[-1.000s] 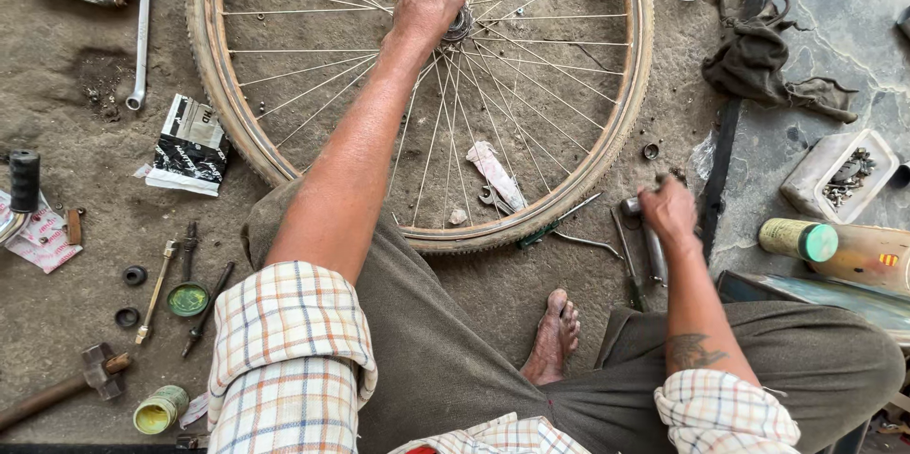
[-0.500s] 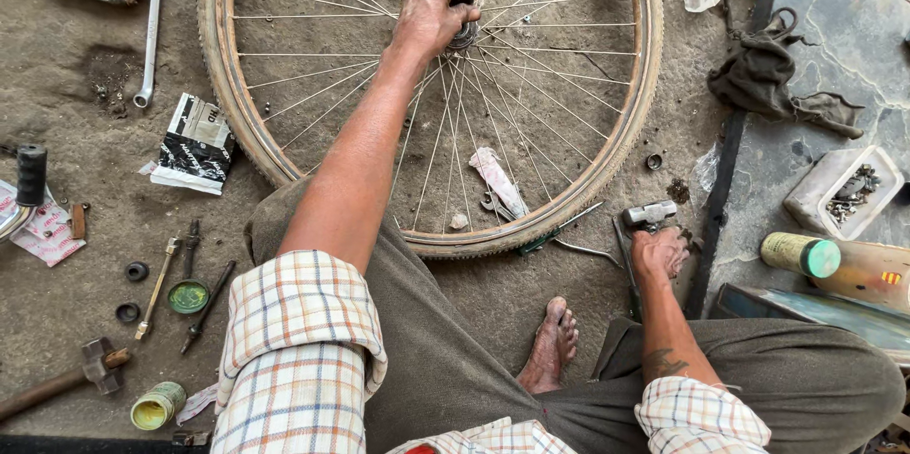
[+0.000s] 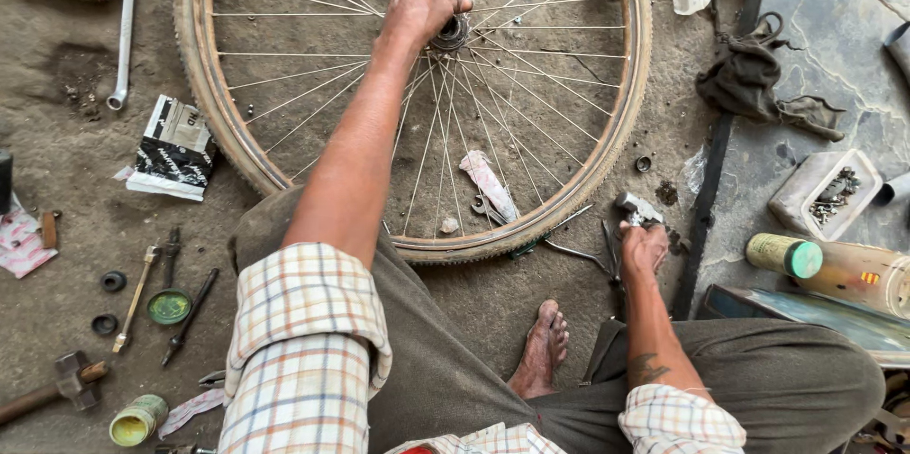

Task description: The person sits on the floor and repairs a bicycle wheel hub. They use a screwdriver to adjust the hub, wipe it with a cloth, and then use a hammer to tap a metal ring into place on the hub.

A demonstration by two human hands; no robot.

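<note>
A spoked bicycle wheel (image 3: 569, 198) with a tan tyre lies flat on the dirt floor in front of me. My left hand (image 3: 417, 1) is closed around the axle end at the wheel's hub (image 3: 453, 32). My right hand (image 3: 645, 247) rests on the ground just outside the rim, fingers closed on a small grey metal tool (image 3: 637, 208). Pliers (image 3: 588, 250) lie beside that hand. My bare foot (image 3: 542, 348) is planted below the wheel.
A spanner (image 3: 123, 27) and a small box (image 3: 173, 146) lie at the left. Washers, screwdrivers (image 3: 190, 317), a round green tin (image 3: 170, 307), a hammer (image 3: 57, 388) and a small can (image 3: 136, 419) sit lower left. At the right are a rag (image 3: 758, 80), a parts tray (image 3: 825, 193) and a bottle (image 3: 834, 264).
The view has shifted so the wheel and hub sit lower in frame. My left hand stays on the hub axle. My right hand has moved slightly down and right with the small tool.
</note>
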